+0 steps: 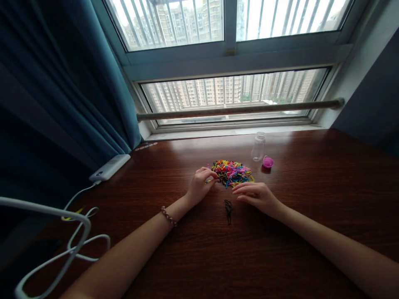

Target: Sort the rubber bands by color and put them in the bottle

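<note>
A loose pile of small bands in many colours (232, 171) lies on the dark wooden table (193, 257). At the pile's left edge is my left hand (202, 184), its thumb and fingertips pinched together; what they hold is too small to make out. My right hand (255, 196) rests at the pile's lower right, fingers apart, with nothing in it. Between and below the two hands sits a small separate group of black bands (228, 211), touched by neither hand.
Behind the pile stand a clear jar (258, 146) and a pink lid (267, 162). A white power strip (110, 167) with a looping white cable (84, 245) is at the left, beside a blue curtain (77, 83). A metal rail (240, 111) crosses the window.
</note>
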`<state>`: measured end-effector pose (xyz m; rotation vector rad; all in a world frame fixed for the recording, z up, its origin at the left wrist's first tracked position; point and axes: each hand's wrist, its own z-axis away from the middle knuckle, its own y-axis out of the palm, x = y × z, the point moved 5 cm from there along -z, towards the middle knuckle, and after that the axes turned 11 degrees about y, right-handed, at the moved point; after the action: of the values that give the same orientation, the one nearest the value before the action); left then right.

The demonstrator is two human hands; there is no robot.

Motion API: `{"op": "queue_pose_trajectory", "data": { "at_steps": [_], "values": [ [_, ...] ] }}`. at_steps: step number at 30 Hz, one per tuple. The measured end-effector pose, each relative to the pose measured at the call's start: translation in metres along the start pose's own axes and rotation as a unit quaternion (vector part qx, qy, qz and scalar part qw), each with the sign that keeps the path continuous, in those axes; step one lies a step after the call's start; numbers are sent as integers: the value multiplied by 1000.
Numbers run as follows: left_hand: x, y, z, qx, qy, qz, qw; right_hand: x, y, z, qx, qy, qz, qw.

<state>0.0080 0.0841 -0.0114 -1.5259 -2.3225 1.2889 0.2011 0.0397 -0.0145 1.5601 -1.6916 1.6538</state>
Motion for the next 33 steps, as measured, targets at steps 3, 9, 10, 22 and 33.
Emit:
{"op": "queue_pose_trajectory", "data": {
  "at_steps": [3,9,10,22,33],
  "values": [
    [-7,0,-2,13,45,13,999,-3,-4,-1,-68,-47,150,985],
    [-37,12,0,124,147,33,981,-24,-2,-5,-87,-9,297,951],
    [-43,15,2,143,159,39,976,-26,-2,-5,-90,-1,302,949],
    [-23,5,1,27,77,13,997,-30,-6,-4,-131,28,295,946],
    [5,5,0,15,17,-34,999,-15,-15,-1,-184,0,187,965]
  ]
}}
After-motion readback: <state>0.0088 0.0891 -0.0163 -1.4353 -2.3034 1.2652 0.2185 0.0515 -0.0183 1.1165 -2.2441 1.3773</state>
